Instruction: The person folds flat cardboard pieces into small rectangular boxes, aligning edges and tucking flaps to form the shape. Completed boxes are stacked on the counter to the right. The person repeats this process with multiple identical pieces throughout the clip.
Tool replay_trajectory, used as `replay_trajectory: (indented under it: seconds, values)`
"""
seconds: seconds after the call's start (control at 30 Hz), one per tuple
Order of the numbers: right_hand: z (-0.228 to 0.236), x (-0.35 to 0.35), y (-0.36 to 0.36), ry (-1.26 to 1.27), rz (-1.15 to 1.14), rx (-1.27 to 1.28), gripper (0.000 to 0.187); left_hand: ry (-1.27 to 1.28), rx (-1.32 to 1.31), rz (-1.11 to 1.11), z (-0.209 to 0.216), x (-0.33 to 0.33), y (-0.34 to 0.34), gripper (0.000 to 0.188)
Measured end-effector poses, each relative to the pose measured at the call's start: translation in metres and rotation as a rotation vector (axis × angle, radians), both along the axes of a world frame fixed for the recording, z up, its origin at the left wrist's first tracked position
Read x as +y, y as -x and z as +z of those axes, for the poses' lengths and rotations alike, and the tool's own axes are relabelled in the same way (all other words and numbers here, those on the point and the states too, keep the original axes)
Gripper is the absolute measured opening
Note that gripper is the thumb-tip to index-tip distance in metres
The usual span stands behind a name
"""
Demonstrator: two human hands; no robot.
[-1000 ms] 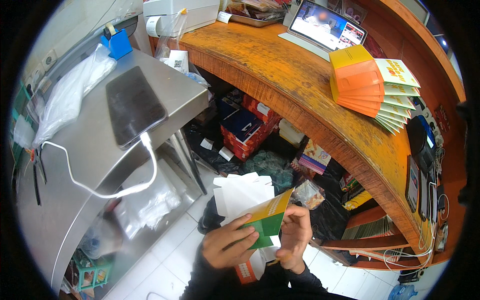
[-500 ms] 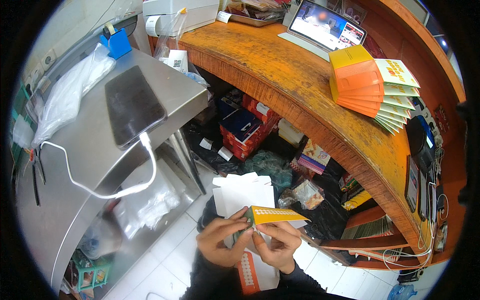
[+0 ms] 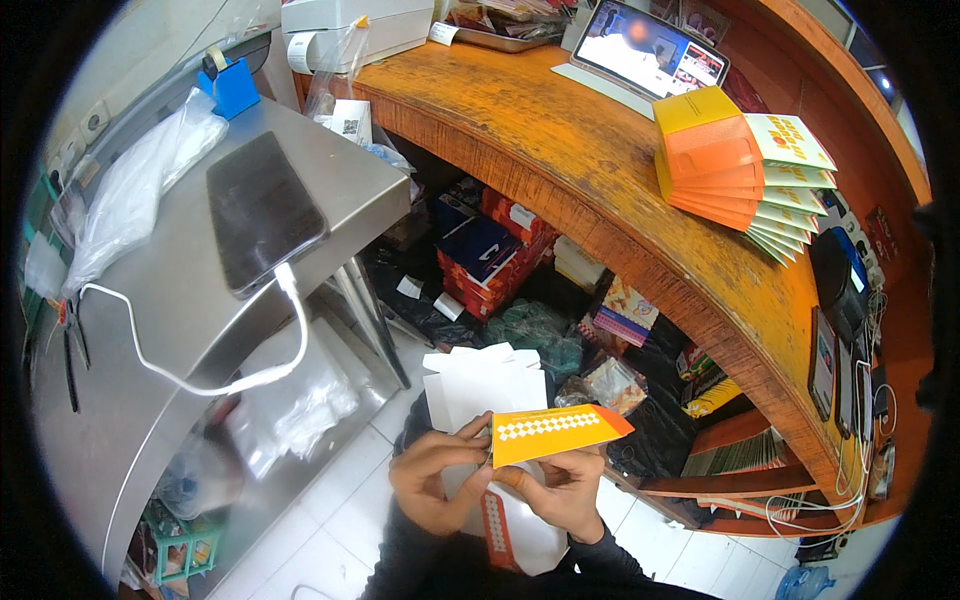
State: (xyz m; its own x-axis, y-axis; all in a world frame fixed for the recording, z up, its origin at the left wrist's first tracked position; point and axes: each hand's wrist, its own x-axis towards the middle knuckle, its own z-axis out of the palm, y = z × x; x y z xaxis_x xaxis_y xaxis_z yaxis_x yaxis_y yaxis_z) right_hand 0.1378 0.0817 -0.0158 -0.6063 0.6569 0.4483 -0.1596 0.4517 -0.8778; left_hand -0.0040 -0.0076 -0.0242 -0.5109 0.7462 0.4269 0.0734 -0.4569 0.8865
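A yellow carton (image 3: 548,437) with a row of white diamond shapes and an orange end is held in front of me, its yellow panel facing up. My left hand (image 3: 437,483) is closed on its left edge, thumb and fingers pinching there. Beneath the panel, my right hand (image 3: 560,492) grips its near side; the panel hides part of those fingers. Beyond the hands, a white card blank (image 3: 485,388) with cut flaps lies on my lap. Nearer to me, under the hands, is another white card piece (image 3: 530,530) with an orange patterned strip.
Fanned yellow, orange and white cartons (image 3: 712,155) stand on the curved wooden desk (image 3: 560,140), near a tablet (image 3: 650,50). On the steel table (image 3: 365,190) at left lie a black phone (image 3: 262,210) with a white cable, plastic bags (image 3: 150,190) and a blue tape dispenser (image 3: 232,88).
The yellow carton has turned so its diamond-patterned panel shows more broadly and its orange end has come into sight. Both hands stay on it, with the right hand now further under the panel.
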Motion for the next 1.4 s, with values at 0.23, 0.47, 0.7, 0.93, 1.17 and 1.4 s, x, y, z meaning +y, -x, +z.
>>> replay_trajectory:
  seconds: [0.23,0.47,0.7,0.93,1.17,1.4]
  values:
    - [0.001,-0.002,0.008,-0.015,-0.113,-0.18,0.039,0.164,0.085,0.222,-0.002,-0.001,-0.007,0.015]
    - [0.012,-0.014,0.014,-0.381,-0.328,0.01,0.037,0.201,0.268,0.671,-0.009,-0.007,0.016,0.019]
    - [0.005,0.009,0.015,-0.346,-0.465,0.07,0.031,0.102,-0.15,0.505,-0.014,0.001,0.015,0.02]
    - [0.005,0.014,0.013,-0.526,-0.466,-0.012,0.04,0.236,0.162,0.167,-0.012,-0.004,0.007,0.039]
    - [-0.001,0.012,0.015,-0.592,-0.209,-0.09,0.043,0.238,-0.06,0.132,-0.005,0.001,-0.001,0.029]
    - [0.005,0.018,0.014,-0.042,-0.106,-0.09,0.021,0.252,0.585,0.429,0.004,-0.005,0.004,0.021]
